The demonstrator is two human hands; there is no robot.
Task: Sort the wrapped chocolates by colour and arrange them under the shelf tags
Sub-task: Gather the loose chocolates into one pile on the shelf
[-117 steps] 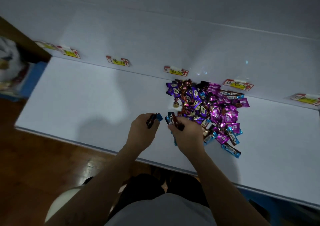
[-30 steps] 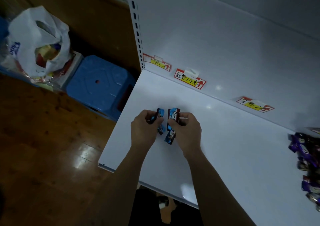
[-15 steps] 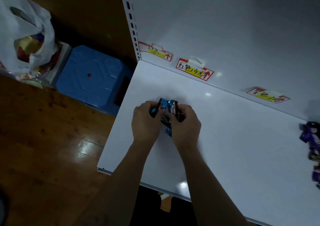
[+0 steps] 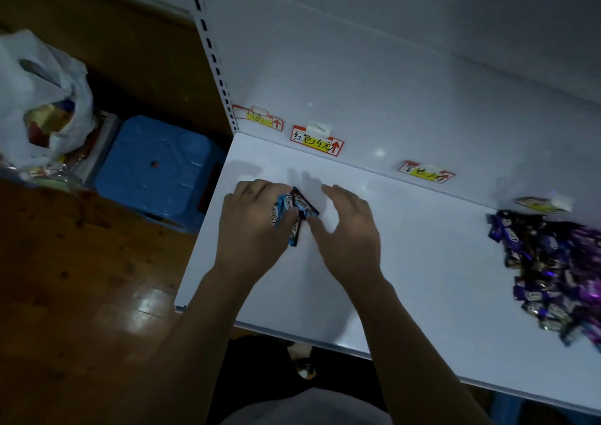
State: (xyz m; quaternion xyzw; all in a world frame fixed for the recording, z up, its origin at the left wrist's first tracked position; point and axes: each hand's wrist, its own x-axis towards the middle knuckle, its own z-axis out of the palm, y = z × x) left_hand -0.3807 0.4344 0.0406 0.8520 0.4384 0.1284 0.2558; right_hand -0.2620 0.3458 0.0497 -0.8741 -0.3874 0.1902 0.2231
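Blue-wrapped chocolates (image 4: 290, 211) are fanning out of my left hand (image 4: 250, 229), which is curling round them over the left end of the white shelf (image 4: 422, 278). My right hand (image 4: 348, 232) is spreading loose just beside, its thumb at a wrapper's edge. Beyond, the red-bordered tag (image 4: 317, 141) is sitting on the back wall, with the purple pile (image 4: 553, 262) lying well off to the right.

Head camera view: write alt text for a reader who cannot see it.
A person's left hand grips a few blue Choco chocolates at the left end of a white shelf, below a red-and-yellow price tag, while the open right hand hovers beside them. A pile of mostly purple wrapped chocolates lies at the right.
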